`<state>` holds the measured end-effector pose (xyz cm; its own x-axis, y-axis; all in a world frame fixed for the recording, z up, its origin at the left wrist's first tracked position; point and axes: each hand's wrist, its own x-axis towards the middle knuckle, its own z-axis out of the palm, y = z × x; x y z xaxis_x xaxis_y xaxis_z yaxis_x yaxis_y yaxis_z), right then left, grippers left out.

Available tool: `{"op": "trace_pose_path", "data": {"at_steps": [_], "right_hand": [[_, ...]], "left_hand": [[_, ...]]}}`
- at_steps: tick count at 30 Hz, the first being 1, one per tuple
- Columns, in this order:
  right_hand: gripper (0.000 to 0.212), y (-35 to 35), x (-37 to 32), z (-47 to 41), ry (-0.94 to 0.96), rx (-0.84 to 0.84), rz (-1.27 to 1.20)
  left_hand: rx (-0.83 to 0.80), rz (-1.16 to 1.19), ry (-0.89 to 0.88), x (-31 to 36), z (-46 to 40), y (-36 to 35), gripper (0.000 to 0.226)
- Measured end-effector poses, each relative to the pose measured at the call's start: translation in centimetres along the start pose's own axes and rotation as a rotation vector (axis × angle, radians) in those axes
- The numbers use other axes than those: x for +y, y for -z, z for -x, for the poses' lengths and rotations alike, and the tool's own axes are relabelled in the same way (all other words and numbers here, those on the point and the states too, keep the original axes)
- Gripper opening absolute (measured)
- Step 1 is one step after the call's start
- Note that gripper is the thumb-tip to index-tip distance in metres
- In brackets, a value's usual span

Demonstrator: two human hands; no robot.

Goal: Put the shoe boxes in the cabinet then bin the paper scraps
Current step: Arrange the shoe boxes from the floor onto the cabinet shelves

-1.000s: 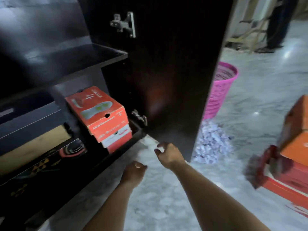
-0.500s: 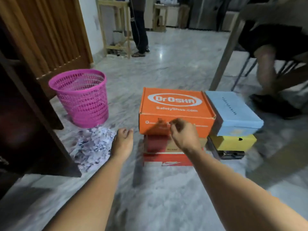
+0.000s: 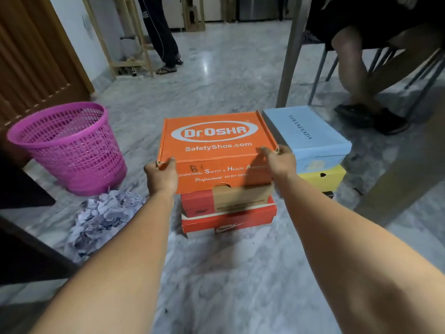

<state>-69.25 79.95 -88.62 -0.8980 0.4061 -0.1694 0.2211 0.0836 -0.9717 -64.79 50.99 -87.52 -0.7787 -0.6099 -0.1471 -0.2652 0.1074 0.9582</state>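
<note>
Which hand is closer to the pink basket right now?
Left. The left hand grips the orange box's near left corner, just right of the pink basket; the right hand holds the opposite corner, farther away.

Both forearms are bare and reach forward, nearly straight, and come closer to each other toward the wrists. The left hand point(image 3: 161, 177) has its back to the camera, with the fingers curled over an orange shoe box point(image 3: 214, 150) at its near left corner. The right hand point(image 3: 279, 162) grips the near right corner in the same way, knuckles up.
</note>
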Motion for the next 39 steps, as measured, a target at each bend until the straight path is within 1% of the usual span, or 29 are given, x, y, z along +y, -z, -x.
{"op": "trace_pose_path", "data": {"at_steps": [2, 4, 5, 8, 11, 13, 14, 16, 17, 19, 21, 23, 25, 26, 29, 31, 34, 36, 37, 38, 39], "right_hand": [[0.060, 0.5, -0.7, 1.8, 0.003, 0.051, -0.028], [0.040, 1.2, -0.6, 2.8, -0.035, 0.085, -0.003], [0.037, 1.7, -0.7, 3.6, -0.056, 0.110, -0.003], [0.040, 2.5, -2.0, 6.9, -0.061, 0.157, -0.048], [0.032, 3.1, -4.3, 11.5, -0.067, 0.175, 0.031], [0.025, 3.4, -6.3, 15.4, -0.084, 0.165, 0.052], [0.023, 3.5, -7.4, 17.6, -0.086, 0.154, 0.069], [0.022, 3.5, -10.1, 22.6, -0.097, 0.088, 0.102], [0.023, 3.5, -11.5, 25.3, -0.111, 0.031, 0.114], [0.029, 3.8, -13.9, 30.6, -0.126, -0.076, 0.195], [0.027, 3.3, -17.2, 36.0, -0.118, -0.200, 0.287], [0.031, 2.3, -20.8, 40.9, -0.094, -0.330, 0.331], [0.038, 0.1, -24.1, 45.6, -0.045, -0.418, 0.364], [0.036, -1.1, -25.2, 47.7, -0.032, -0.475, 0.393], [0.029, -5.2, -27.3, 52.9, -0.049, -0.651, 0.436], [0.028, -9.0, -29.6, 56.3, 0.030, -0.731, 0.449], [0.033, -15.8, -33.3, 60.9, 0.118, -0.800, 0.371], [0.033, -20.4, -34.2, 62.9, 0.196, -0.862, 0.392], [0.027, -22.7, -34.3, 63.6, 0.204, -0.902, 0.411], [0.026, -25.2, -33.9, 63.9, 0.194, -0.950, 0.429], [0.033, -27.9, -33.4, 64.3, 0.195, -1.003, 0.445]], "left_hand": [[0.069, 0.020, 0.020, 0.0, 0.5, 0.2, 0.051], [0.060, 0.052, 0.078, 0.1, 1.5, 0.7, 0.048], [0.032, 0.082, 0.121, 0.2, 2.2, 1.2, 0.045], [-0.043, 0.113, 0.215, 1.0, 4.6, 4.3, 0.039], [-0.128, 0.012, 0.258, 2.0, 7.7, 9.4, 0.006], [-0.145, -0.036, 0.340, 2.8, 10.8, 13.8, 0.005], [-0.131, -0.048, 0.368, 3.4, 12.5, 16.3, 0.010], [-0.071, -0.062, 0.436, 5.3, 16.6, 21.9, 0.027], [-0.033, -0.045, 0.507, 6.2, 18.8, 24.8, 0.031], [0.056, 0.026, 0.651, 8.0, 23.2, 30.5, 0.028], [0.203, 0.106, 0.758, 10.0, 27.4, 36.5, 0.022], [0.323, 0.131, 0.795, 12.1, 31.3, 42.0, 0.021], [0.431, 0.143, 0.808, 13.6, 34.8, 47.2, 0.017], [0.482, 0.164, 0.824, 14.1, 36.4, 49.5, 0.019], [0.618, 0.221, 0.819, 14.2, 39.7, 55.9, 0.027], [0.731, 0.231, 0.785, 14.8, 40.1, 59.4, 0.031], [0.898, 0.233, 0.683, 16.0, 38.7, 64.1, 0.025], [0.980, 0.208, 0.610, 16.2, 36.9, 66.9, 0.031], [1.005, 0.206, 0.590, 16.4, 36.0, 68.2, 0.033], [1.038, 0.202, 0.583, 15.8, 35.2, 69.4, 0.034], [1.073, 0.206, 0.577, 15.5, 34.2, 70.5, 0.036]]}}
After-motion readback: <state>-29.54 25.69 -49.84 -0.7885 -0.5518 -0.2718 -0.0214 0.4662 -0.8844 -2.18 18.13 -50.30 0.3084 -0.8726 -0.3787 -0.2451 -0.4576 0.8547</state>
